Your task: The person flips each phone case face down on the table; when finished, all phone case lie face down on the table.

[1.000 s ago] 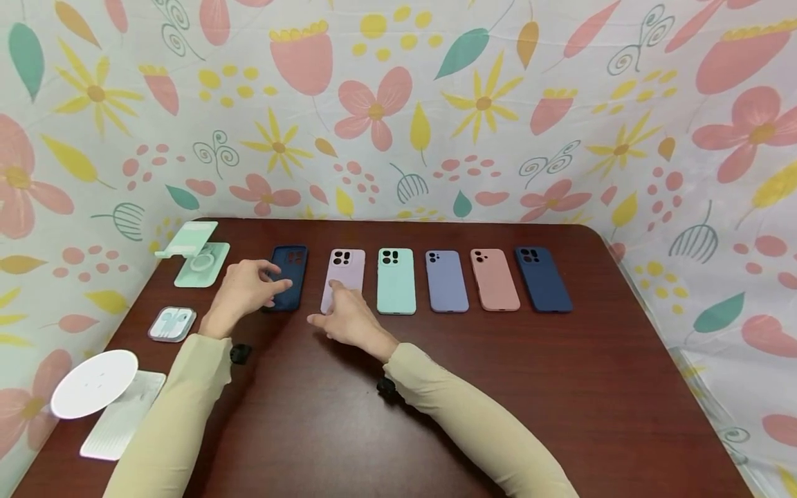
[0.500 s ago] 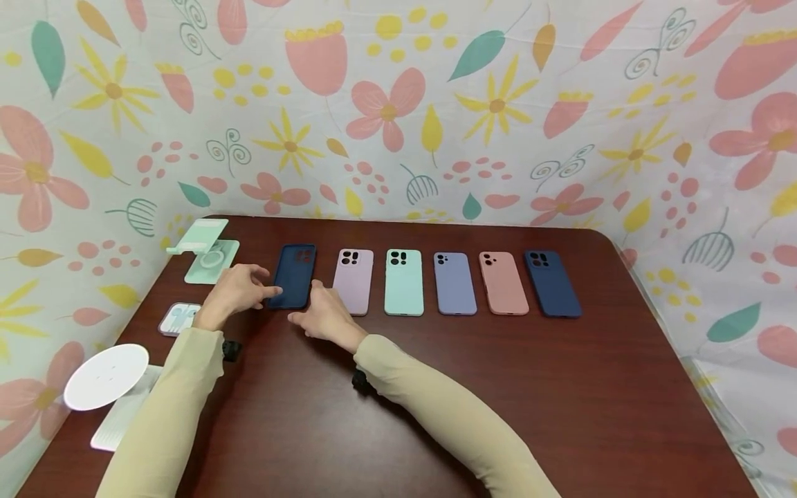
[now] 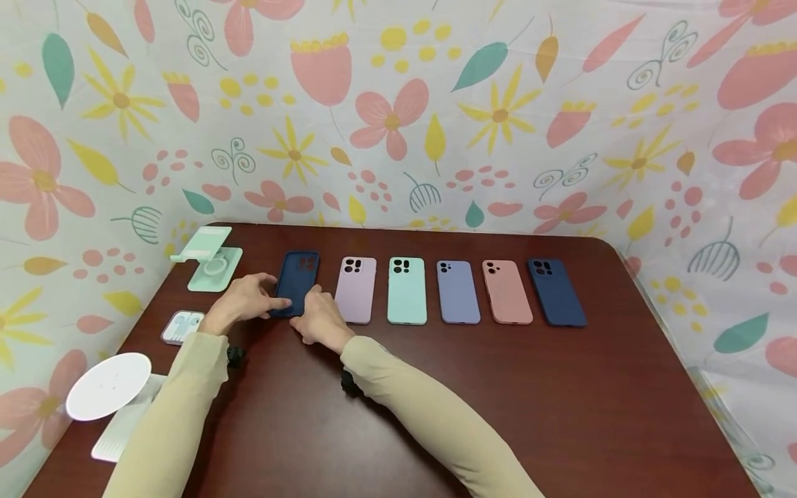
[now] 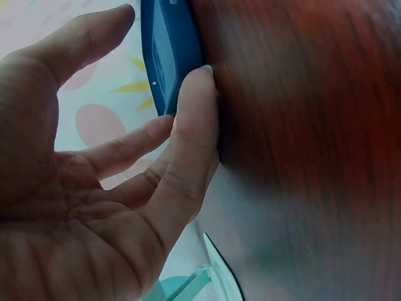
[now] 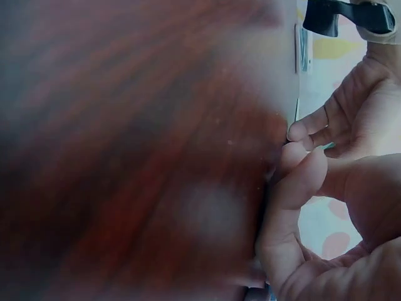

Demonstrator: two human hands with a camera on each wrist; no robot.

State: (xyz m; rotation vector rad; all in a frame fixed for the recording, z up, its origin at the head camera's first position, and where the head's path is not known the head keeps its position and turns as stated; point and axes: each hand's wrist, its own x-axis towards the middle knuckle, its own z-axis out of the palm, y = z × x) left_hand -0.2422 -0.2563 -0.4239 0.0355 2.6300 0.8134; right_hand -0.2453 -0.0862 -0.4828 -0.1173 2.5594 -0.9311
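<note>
A dark blue phone case (image 3: 297, 280) lies on the table at the left end of a row, its hollow inner side up. My left hand (image 3: 245, 299) is at its lower left edge. In the left wrist view, a fairly straight fingertip (image 4: 199, 78) touches the case's outer side, while the thumb (image 4: 103, 34) stands apart from that finger. My right hand (image 3: 320, 319) reaches the lower right corner of the same case. In the right wrist view its fingers (image 5: 285, 219) are bent close to the thumb; whether they grip the case is hidden.
To the right lie lilac (image 3: 356, 290), mint (image 3: 407, 290), periwinkle (image 3: 458, 292), pink (image 3: 507, 292) and navy (image 3: 557, 292) phone cases. On the left are a mint folding stand (image 3: 214, 270), boxed earphones (image 3: 182, 326) and a white round-topped stand (image 3: 108, 386). A floral cloth (image 3: 386, 173) hangs behind.
My right hand has moved left from over the lilac case to the dark blue case's lower right corner. My left hand has lowered to that case's left edge. The view has shifted slightly.
</note>
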